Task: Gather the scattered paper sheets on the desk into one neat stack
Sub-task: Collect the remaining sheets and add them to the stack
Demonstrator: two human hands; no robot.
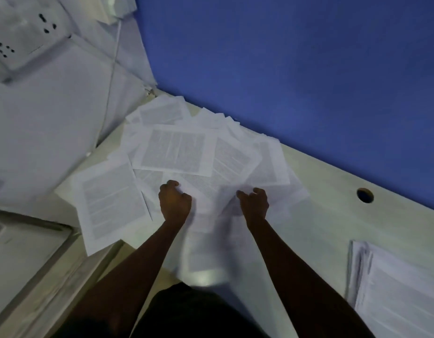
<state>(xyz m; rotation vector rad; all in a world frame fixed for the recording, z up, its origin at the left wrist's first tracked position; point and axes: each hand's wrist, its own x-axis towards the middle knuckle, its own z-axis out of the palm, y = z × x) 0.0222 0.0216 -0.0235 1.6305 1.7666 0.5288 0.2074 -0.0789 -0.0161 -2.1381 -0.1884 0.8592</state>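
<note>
Several printed paper sheets (177, 152) lie overlapping in a loose heap on the pale desk (333, 215), in its far left corner. One sheet (108, 206) hangs over the desk's left edge. My left hand (174, 203) curls its fingers round the edge of a sheet (206, 186) in the middle of the heap. My right hand (253, 203) pinches the same blurred sheet on its right side. That sheet trails down toward my body between my forearms, smeared by motion.
A second pile of papers (394, 289) lies at the desk's near right. A round cable hole (364, 195) sits near the blue partition (284, 69). A white wall with sockets (20, 37) and a hanging cord (111, 81) stands on the left.
</note>
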